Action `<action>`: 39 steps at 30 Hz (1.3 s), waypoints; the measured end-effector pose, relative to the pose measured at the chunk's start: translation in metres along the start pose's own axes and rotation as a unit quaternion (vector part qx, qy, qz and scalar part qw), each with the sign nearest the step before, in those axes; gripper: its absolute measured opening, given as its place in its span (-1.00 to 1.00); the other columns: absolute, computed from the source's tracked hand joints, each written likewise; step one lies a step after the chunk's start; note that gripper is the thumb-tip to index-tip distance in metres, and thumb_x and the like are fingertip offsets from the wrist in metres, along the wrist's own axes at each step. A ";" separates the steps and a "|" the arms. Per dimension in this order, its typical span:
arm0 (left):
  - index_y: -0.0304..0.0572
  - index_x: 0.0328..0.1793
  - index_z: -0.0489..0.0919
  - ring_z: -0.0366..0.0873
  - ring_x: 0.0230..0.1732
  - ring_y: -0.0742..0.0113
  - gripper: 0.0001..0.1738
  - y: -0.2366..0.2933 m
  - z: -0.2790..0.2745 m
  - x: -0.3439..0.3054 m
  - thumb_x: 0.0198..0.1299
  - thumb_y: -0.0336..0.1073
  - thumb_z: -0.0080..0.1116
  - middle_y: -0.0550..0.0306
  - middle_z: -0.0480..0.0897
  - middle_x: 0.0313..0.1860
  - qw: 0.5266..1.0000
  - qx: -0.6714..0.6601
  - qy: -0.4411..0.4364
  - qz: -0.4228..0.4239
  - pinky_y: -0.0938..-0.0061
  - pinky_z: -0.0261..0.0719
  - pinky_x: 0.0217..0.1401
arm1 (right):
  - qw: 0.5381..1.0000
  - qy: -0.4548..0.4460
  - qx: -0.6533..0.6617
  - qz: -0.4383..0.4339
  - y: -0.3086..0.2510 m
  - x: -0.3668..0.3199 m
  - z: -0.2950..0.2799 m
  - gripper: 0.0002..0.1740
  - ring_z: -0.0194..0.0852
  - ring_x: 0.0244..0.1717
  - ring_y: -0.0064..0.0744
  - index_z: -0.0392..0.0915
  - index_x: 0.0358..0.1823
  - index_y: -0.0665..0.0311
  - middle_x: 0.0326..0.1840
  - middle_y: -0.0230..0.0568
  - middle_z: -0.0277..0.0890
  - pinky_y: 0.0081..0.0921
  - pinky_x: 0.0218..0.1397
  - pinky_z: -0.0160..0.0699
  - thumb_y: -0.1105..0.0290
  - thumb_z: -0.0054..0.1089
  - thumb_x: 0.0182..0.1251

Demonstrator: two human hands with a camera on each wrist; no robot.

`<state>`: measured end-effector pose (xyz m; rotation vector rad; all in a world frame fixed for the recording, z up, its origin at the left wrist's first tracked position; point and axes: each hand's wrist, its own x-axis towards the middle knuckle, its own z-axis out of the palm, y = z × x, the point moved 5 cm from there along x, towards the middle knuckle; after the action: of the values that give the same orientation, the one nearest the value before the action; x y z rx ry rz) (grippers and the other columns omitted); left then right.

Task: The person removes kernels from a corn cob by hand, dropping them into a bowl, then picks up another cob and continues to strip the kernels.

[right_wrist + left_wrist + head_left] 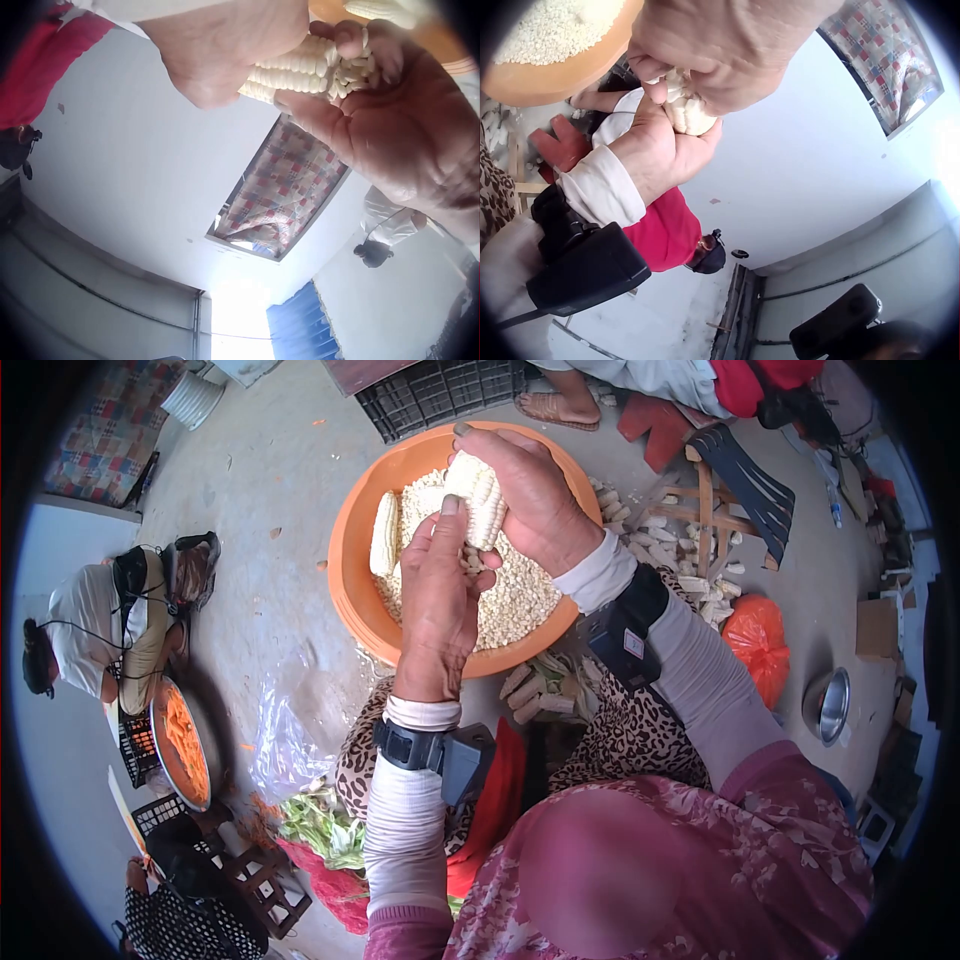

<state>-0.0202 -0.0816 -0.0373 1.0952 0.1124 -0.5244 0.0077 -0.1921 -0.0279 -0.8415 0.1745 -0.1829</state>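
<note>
My right hand point(540, 495) grips a pale corn cob point(487, 510) above an orange basin point(352, 585). The thumb of my left hand point(438, 600) presses on the cob's kernels, while its fingers curl at the lower end. In the right wrist view, loose kernels point(350, 75) lie in the left hand beside the partly stripped cob point(289, 73). Shelled kernels point(520, 600) fill much of the basin. Another whole cob point(384, 535) leans against its left inner side. From the left wrist, the cob's rounded end point(690, 118) shows between both hands.
Bare cobs point(665, 550) are scattered right of the basin, near a wooden stool frame point(708, 510) and an orange bag point(757, 640). A black crate point(440, 398) stands behind the basin. At left, a person point(95, 625) sits by a bowl of orange shreds point(185, 745).
</note>
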 end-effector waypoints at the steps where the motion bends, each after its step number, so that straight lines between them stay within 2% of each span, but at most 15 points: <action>1: -0.22 -0.11 0.48 0.45 -0.54 0.54 -0.59 0.002 0.001 -0.001 0.26 0.02 0.04 0.19 0.56 -0.38 1.000 0.000 0.000 0.000 0.76 0.27 -0.62 | 1.000 0.000 0.000 0.000 0.000 0.000 0.001 -0.80 0.44 -0.32 -0.54 0.48 -0.28 0.37 -0.36 -0.27 0.47 -0.57 -0.26 0.43 0.35 0.15 0.19; 3: -0.21 -0.14 0.50 0.43 -0.56 0.55 -0.60 0.004 0.004 -0.003 0.25 0.02 0.06 0.20 0.56 -0.39 0.999 -0.030 -0.010 -0.006 0.76 0.27 -0.63 | 1.000 0.008 -0.022 -0.017 -0.001 -0.001 0.003 -0.74 0.38 -0.43 -0.59 0.43 -0.32 0.40 -0.42 -0.31 0.41 -0.57 -0.40 0.41 0.31 0.17 0.19; 4: -0.21 -0.14 0.50 0.43 -0.56 0.55 -0.60 0.004 0.003 -0.002 0.25 0.02 0.06 0.20 0.56 -0.39 0.999 -0.030 -0.010 -0.007 0.76 0.27 -0.63 | 1.000 0.009 -0.022 -0.017 0.000 -0.001 0.002 -0.74 0.38 -0.43 -0.59 0.43 -0.32 0.40 -0.42 -0.31 0.41 -0.57 -0.40 0.41 0.31 0.17 0.19; 6: -0.20 -0.14 0.50 0.42 -0.56 0.56 -0.60 0.001 -0.002 0.000 0.24 0.03 0.07 0.21 0.55 -0.40 0.998 0.059 0.025 -0.015 0.77 0.25 -0.64 | 0.999 -0.004 -0.033 -0.022 0.003 -0.001 0.002 -0.74 0.37 -0.42 -0.59 0.43 -0.32 0.39 -0.43 -0.32 0.40 -0.57 -0.41 0.40 0.30 0.18 0.19; 10: -0.20 -0.14 0.50 0.42 -0.56 0.57 -0.59 0.002 -0.003 0.001 0.23 0.03 0.09 0.21 0.54 -0.41 0.997 0.069 0.031 -0.004 0.77 0.24 -0.65 | 0.999 -0.003 -0.029 -0.013 0.004 0.001 0.000 -0.74 0.37 -0.41 -0.59 0.42 -0.33 0.39 -0.43 -0.32 0.39 -0.57 -0.40 0.40 0.30 0.18 0.19; 16: -0.22 -0.04 0.47 0.44 -0.54 0.54 -0.59 0.000 -0.002 0.002 0.26 0.00 0.04 0.18 0.56 -0.35 0.999 0.040 -0.014 0.010 0.74 0.30 -0.61 | 1.000 0.000 0.023 0.007 0.000 0.001 -0.001 -0.77 0.42 -0.44 -0.55 0.42 -0.33 0.38 -0.44 -0.30 0.42 -0.54 -0.40 0.44 0.33 0.18 0.18; 18: -0.22 0.02 0.44 0.45 -0.53 0.51 -0.54 0.000 0.001 0.001 0.28 0.04 -0.01 0.18 0.56 -0.32 1.000 -0.001 -0.018 0.001 0.74 0.30 -0.60 | 1.000 -0.009 0.012 0.019 -0.001 0.000 -0.001 -0.82 0.47 -0.35 -0.53 0.49 -0.30 0.35 -0.37 -0.29 0.48 -0.57 -0.27 0.47 0.36 0.17 0.18; 25: -0.19 0.01 0.44 0.46 -0.51 0.50 -0.50 0.003 0.003 -0.001 0.30 0.12 -0.09 0.22 0.57 -0.32 0.998 -0.054 -0.041 -0.014 0.73 0.30 -0.60 | 1.000 -0.001 0.007 0.017 0.003 0.001 0.001 -0.82 0.46 -0.37 -0.54 0.48 -0.32 0.35 -0.38 -0.29 0.47 -0.58 -0.29 0.46 0.37 0.18 0.19; 27: -0.17 -0.07 0.48 0.42 -0.56 0.56 -0.56 0.000 0.000 0.002 0.24 0.07 0.06 0.26 0.55 -0.34 0.999 -0.008 -0.023 -0.035 0.75 0.34 -0.60 | 1.000 0.005 -0.026 -0.001 0.001 -0.002 0.003 -0.81 0.45 -0.36 -0.55 0.47 -0.31 0.36 -0.38 -0.29 0.46 -0.59 -0.28 0.45 0.37 0.18 0.19; 28: -0.17 -0.07 0.48 0.42 -0.56 0.56 -0.56 -0.001 -0.001 0.002 0.24 0.07 0.06 0.26 0.55 -0.34 0.999 -0.008 -0.023 -0.035 0.75 0.34 -0.60 | 1.000 0.005 -0.026 -0.001 0.001 -0.002 0.003 -0.81 0.45 -0.36 -0.55 0.47 -0.31 0.36 -0.38 -0.29 0.46 -0.59 -0.28 0.45 0.37 0.18 0.19; 30: -0.16 -0.13 0.48 0.43 -0.56 0.55 -0.64 -0.003 -0.002 0.003 0.21 -0.02 0.13 0.28 0.54 -0.36 0.999 -0.016 -0.022 -0.033 0.75 0.33 -0.62 | 1.000 0.002 -0.017 -0.008 0.001 -0.001 0.003 -0.74 0.41 -0.42 -0.55 0.44 -0.30 0.43 -0.40 -0.28 0.43 -0.56 -0.37 0.45 0.33 0.19 0.18; 34: -0.23 -0.04 0.46 0.46 -0.52 0.48 -0.68 -0.002 -0.001 0.003 0.26 -0.13 0.07 0.18 0.57 -0.34 0.999 -0.007 -0.012 -0.037 0.74 0.30 -0.61 | 1.000 -0.008 0.010 -0.003 0.002 0.003 -0.001 -0.75 0.41 -0.42 -0.55 0.45 -0.32 0.42 -0.41 -0.28 0.43 -0.56 -0.38 0.45 0.33 0.19 0.17; 37: -0.17 -0.16 0.47 0.47 -0.52 0.51 -0.76 -0.002 0.000 0.001 0.22 -0.17 0.12 0.26 0.54 -0.37 0.996 -0.063 -0.033 -0.051 0.74 0.37 -0.59 | 1.000 -0.011 0.011 -0.008 0.000 0.001 0.001 -0.76 0.42 -0.44 -0.55 0.44 -0.33 0.41 -0.43 -0.29 0.43 -0.55 -0.40 0.45 0.34 0.19 0.17; 39: -0.22 0.00 0.43 0.50 -0.44 0.40 -0.67 -0.001 0.000 0.000 0.27 -0.14 0.00 0.13 0.57 -0.23 0.995 -0.066 -0.052 -0.045 0.64 0.43 -0.51 | 1.000 -0.013 0.011 -0.016 -0.001 0.003 0.000 -0.77 0.42 -0.45 -0.55 0.44 -0.34 0.41 -0.43 -0.29 0.43 -0.54 -0.41 0.46 0.35 0.19 0.16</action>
<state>-0.0210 -0.0820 -0.0382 0.9356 0.1051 -0.6455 0.0102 -0.1937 -0.0277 -0.8249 0.1337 -0.2040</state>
